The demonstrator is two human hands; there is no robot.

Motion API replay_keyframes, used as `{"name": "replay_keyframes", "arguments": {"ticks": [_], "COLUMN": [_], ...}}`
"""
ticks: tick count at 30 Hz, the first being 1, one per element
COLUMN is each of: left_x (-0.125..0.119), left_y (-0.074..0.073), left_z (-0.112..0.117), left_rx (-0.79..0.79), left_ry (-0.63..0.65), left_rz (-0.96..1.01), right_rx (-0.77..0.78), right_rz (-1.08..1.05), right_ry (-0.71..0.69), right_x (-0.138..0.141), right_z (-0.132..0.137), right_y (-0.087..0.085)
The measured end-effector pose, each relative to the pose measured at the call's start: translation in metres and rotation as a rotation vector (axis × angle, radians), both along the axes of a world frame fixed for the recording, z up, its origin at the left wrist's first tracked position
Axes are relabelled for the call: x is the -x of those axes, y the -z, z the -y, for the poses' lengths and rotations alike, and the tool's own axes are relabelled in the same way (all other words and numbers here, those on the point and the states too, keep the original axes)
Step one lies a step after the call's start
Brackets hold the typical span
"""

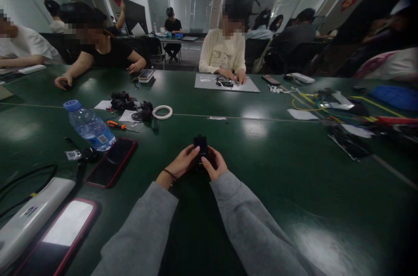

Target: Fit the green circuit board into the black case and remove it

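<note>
Between my two hands is a small black box-shaped device (200, 142), held upright just over the green table (281, 167). My left hand (183, 160) grips its left side, with the thumb on its front face. My right hand (215, 163) closes on its right side, the thumb near the lower front. The fingers behind the device are hidden, and its exact kind is too dark to make out. A dark band circles my left wrist, and grey sleeves cover both forearms.
Left of my hands lie a red-edged phone (112, 163), a water bottle (89, 126), an orange screwdriver (122, 126), a tape roll (162, 112), a white power bank (35, 219) and another phone (58, 237). Cables (326, 102) clutter the right. Across sits a person (225, 52) at a grey board (202, 83).
</note>
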State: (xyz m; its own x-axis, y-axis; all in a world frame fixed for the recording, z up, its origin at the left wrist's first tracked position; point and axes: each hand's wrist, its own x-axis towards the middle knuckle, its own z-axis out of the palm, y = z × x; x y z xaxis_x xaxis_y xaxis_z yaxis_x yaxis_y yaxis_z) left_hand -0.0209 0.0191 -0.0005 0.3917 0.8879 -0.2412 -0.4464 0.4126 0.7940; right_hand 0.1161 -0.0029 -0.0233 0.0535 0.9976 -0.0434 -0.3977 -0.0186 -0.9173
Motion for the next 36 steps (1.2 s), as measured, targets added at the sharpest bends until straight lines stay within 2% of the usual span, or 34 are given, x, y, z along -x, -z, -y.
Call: {"name": "replay_keyframes", "arguments": {"ticks": [4, 10, 23, 36], "left_x": [0.009, 0.017, 0.019, 0.019], "left_y": [0.001, -0.004, -0.006, -0.007], "left_z": [-0.002, -0.004, -0.004, -0.003], "left_rx": [-0.163, -0.300, -0.308, -0.314], "left_ry": [-0.002, 0.021, 0.024, 0.041], "left_rz": [-0.098, -0.266, -0.372, -0.347], "right_rx": [-0.045, -0.056, -0.076, -0.042], "right_rz": [-0.048, 0.004, 0.082, 0.089], "right_ry": [0.074, 0.080, -0.069, -0.066], "right_x": [0.006, 0.006, -0.004, -0.006], "right_z": [0.002, 0.004, 0.000, -0.001], "right_y": [-0.002, -0.005, 0.000, 0.001]}}
